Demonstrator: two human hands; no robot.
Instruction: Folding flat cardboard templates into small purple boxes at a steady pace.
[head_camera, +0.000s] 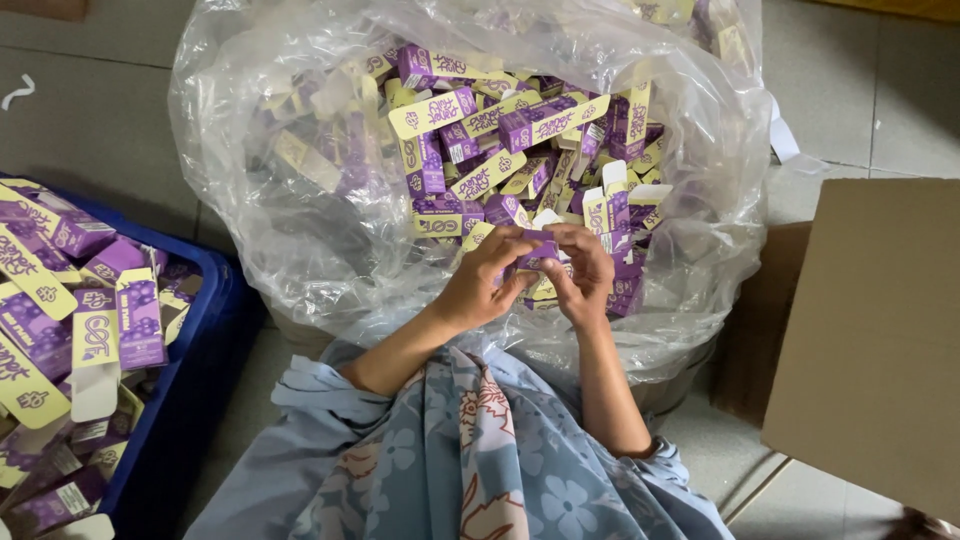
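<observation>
Here, the biggest thing before you is the clear plastic bag (300, 215), mouth spread wide, heaped with small purple-and-yellow cartons (500, 125) lying at every angle, many with their end flaps sticking up. Its crinkled rim curls toward you and nearly reaches your lap, so your hands work right at the near edge of the heap with little free room on either side. To your right a brown cardboard box (880, 340) stands on the grey floor (90, 110), just beside the bag. To your left a blue crate (190, 390) holds more cartons of the same kind, several opened out long with pale flaps showing. Between your hands sits one small purple carton (541, 249), its long axis running roughly left to right across you, just above the pile. Your left hand (485, 280) curls closed around its left end, fingers on top and thumb beneath. Your right hand (585, 270) pinches the right end, fingertips bent in tight against it.
</observation>
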